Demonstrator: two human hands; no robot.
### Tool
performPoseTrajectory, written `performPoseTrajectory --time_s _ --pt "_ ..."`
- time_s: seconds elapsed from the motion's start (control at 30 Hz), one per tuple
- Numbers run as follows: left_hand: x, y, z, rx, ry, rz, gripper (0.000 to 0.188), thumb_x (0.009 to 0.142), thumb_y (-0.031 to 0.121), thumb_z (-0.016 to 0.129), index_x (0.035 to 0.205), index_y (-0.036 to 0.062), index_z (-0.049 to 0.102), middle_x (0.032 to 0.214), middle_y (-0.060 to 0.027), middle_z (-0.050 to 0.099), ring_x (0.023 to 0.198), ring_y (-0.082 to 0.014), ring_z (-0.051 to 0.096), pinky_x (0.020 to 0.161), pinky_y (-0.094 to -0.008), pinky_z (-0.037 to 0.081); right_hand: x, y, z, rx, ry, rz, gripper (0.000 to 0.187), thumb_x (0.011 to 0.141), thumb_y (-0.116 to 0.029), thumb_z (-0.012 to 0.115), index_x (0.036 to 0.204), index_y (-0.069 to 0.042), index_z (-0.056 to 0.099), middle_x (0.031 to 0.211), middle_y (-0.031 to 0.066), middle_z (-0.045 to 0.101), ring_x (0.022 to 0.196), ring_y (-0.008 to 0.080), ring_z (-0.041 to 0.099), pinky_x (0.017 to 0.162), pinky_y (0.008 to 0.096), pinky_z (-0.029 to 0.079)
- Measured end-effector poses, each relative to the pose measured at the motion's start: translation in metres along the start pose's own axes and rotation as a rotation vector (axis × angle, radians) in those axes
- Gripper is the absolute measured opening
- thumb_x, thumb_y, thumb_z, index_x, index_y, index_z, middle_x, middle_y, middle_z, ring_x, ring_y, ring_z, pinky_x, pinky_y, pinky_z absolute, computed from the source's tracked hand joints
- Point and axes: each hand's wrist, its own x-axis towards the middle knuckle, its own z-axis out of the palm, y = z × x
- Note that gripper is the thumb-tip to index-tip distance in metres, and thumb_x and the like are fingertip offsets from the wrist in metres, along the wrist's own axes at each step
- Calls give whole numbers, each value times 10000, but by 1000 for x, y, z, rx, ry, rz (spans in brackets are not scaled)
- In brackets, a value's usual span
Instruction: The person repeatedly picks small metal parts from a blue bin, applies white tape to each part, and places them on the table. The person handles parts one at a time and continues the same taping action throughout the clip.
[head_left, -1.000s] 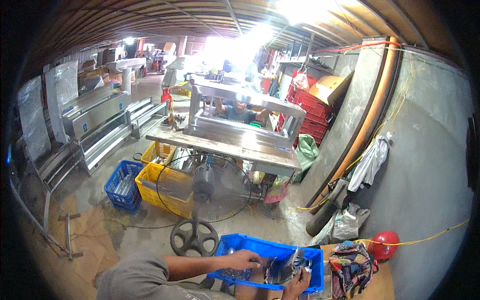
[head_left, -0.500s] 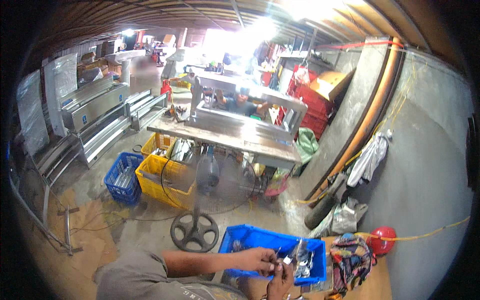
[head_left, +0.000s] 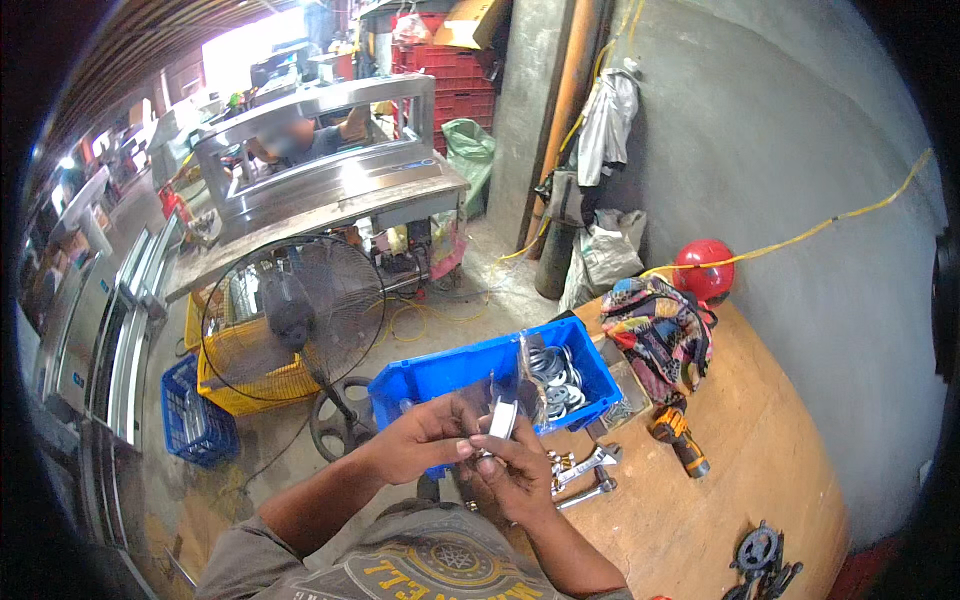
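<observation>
Over the blue plastic bin (head_left: 470, 372) at the wooden surface (head_left: 760, 470) edge, left hand (head_left: 415, 440) and right hand (head_left: 512, 478) fingers pinch a small white ring-shaped part (head_left: 503, 416); probably light, stiff, best gripped by its rim.

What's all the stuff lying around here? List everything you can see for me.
Bin: one, blue plastic, at the wooden bench's left edge, holding silver round metal parts.
Small part: one, white and silver, pinched between both hands.
Wrenches: two, silver, on the bench by the bin.
Cordless drill: one, orange and black, on the bench.
Cloth bag: one, multicoloured, on the bench.
Ball-like thing: one, red, by the wall.
Black metal pieces: a few, at the bench's near end.
Pedestal fan: one, black, on the floor.
Crates: yellow and blue, on the floor.
Left hand, right hand: both holding the small part.
</observation>
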Motion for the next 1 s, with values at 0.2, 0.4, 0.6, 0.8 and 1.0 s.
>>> performPoseTrajectory --time_s 0.2,0.4,0.6,0.8,1.0 --pt "3 8 9 41 -99 43 280 943 76 647 1145 23 462 1015 -84 601 874 -159 648 762 -308 541 -2 -8 -8 -74 8 -65 291 881 -100 702 1171 -76 704 1117 201 577 981 303 615 820 384 516" --pt "11 2 9 107 -91 -43 281 948 79 659 1150 50 466 1063 -54 616 1003 -123 615 840 -294 512 -6 -4 -15 -227 -23 -59 372 813 -113 745 1182 -92 706 1090 215 592 977 333 624 809 388 518" --pt "14 -5 12 161 -41 1 287 945 63 659 1150 58 459 1071 -53 616 1025 -123 600 876 -300 489 -5 -5 -21 -203 -8 -58 409 789 -127 761 1193 -97 705 1091 216 591 989 341 621 822 394 518" --pt "17 -10 11 229 -71 32 354 896 8 699 1139 43 443 1022 -56 596 987 -123 588 847 -292 482 -6 -10 -29 -224 -53 -39 430 784 -136 764 1208 -100 700 1076 220 583 981 338 607 814 395 511" --pt "17 -13 12 289 -69 21 403 887 -6 691 1175 54 415 1054 -61 603 1026 -136 590 894 -311 462 -7 -16 -37 -294 -149 -3 442 779 -138 768 1213 -96 696 1011 196 556 917 324 595 782 383 493"
